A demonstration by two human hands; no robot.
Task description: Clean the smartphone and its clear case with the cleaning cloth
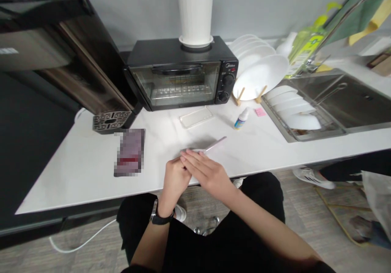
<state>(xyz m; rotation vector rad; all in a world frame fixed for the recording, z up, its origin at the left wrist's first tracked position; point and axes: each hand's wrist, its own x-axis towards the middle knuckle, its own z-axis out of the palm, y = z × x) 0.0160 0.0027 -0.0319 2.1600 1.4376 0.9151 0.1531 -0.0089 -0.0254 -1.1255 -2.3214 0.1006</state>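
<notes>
My left hand (177, 176), with a dark-strapped watch (159, 215) at the wrist, is closed near the counter's front edge. Across it lies my right hand (207, 173), its fingers stretched out flat and close together. A thin, pale grey flat item (195, 150) shows just beyond the fingertips; most of it is hidden, so its kind is unclear. From there a narrow pinkish strip (216, 143) sticks out to the right; whether the two are one piece I cannot tell. A clear phone case (196, 117) and a small white-capped spray bottle (242, 118) lie farther back.
A blurred-out purple rectangular item (130, 153) rests on the white counter (82, 163) at left, near a tall dark machine (88, 61). Behind are a toaster oven (183, 77), white plates (261, 75), pink notes (260, 112) and a sink (360, 97). Another person's shoe (314, 178) shows at right.
</notes>
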